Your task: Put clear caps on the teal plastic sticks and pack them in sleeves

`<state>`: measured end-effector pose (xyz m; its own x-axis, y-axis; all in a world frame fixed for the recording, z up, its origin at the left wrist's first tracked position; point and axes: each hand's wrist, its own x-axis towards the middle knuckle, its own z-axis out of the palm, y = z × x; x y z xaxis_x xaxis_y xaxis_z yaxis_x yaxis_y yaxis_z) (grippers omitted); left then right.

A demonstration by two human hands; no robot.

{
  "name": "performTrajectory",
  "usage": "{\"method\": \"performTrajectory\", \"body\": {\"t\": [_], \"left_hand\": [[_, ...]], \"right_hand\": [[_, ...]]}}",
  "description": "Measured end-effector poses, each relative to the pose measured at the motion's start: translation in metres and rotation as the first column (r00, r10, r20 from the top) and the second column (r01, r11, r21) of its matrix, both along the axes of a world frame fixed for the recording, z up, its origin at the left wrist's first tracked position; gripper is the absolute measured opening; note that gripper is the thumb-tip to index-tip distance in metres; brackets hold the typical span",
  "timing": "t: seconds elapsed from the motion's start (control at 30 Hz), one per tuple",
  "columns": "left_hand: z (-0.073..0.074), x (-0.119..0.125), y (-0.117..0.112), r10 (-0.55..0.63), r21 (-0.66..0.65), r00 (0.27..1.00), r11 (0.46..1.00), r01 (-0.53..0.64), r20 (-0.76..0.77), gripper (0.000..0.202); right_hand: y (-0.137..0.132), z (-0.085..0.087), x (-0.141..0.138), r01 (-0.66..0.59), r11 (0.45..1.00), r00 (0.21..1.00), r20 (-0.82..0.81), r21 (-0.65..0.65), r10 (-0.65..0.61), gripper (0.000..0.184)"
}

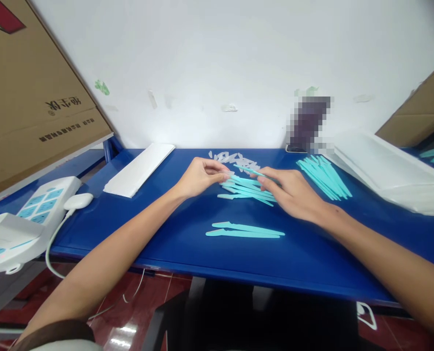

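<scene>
My right hand (293,191) is closed on a turquoise eyebrow razor (249,170), held between thumb and fingers with its tip pointing left. My left hand (201,177) pinches a small translucent cap (231,173) just left of that razor's tip; the two look apart. Below both hands lies a loose pile of turquoise razors (248,188). Behind them, near the wall, many clear plastic caps (235,158) are scattered. Two more razors (246,231) lie side by side closer to the table's front edge.
On the blue table (158,229) a razor stack (324,178) lies right, beside a clear plastic bag (388,170). A pixelated dark object (308,122) leans on the wall. At left are a white flat box (140,169), a power strip (45,214) and a cardboard box (37,87).
</scene>
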<state>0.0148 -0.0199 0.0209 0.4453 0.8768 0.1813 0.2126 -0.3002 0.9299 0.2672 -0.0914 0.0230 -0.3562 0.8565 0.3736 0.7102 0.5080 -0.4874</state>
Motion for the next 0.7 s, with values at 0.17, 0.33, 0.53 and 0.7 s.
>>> {"method": "performTrajectory", "body": {"t": [0.17, 0.33, 0.53, 0.7], "left_hand": [[0.0021, 0.0000, -0.0019, 0.005, -0.012, 1.000, 1.000, -0.005, -0.004, 0.023], [0.0037, 0.0012, -0.0029, 0.023, -0.046, 1.000, 0.999, -0.023, -0.001, 0.020], [0.0044, 0.0016, -0.0044, 0.015, -0.043, 1.000, 0.999, -0.016, -0.010, 0.018], [0.0036, 0.0043, -0.0072, -0.051, -0.041, 0.998, 0.998, 0.052, 0.021, 0.017]], "right_hand": [[0.0005, 0.0023, 0.0011, -0.004, 1.000, 0.999, 0.045, -0.012, 0.005, 0.042], [0.0006, 0.0021, 0.0016, -0.016, 1.000, 0.998, 0.054, -0.013, 0.017, 0.042], [0.0022, 0.0001, 0.0012, -0.035, 0.999, 0.997, 0.065, -0.011, 0.036, 0.036], [-0.0014, 0.0013, -0.0064, -0.075, 0.997, 0.995, 0.062, -0.022, 0.076, 0.035]]}}
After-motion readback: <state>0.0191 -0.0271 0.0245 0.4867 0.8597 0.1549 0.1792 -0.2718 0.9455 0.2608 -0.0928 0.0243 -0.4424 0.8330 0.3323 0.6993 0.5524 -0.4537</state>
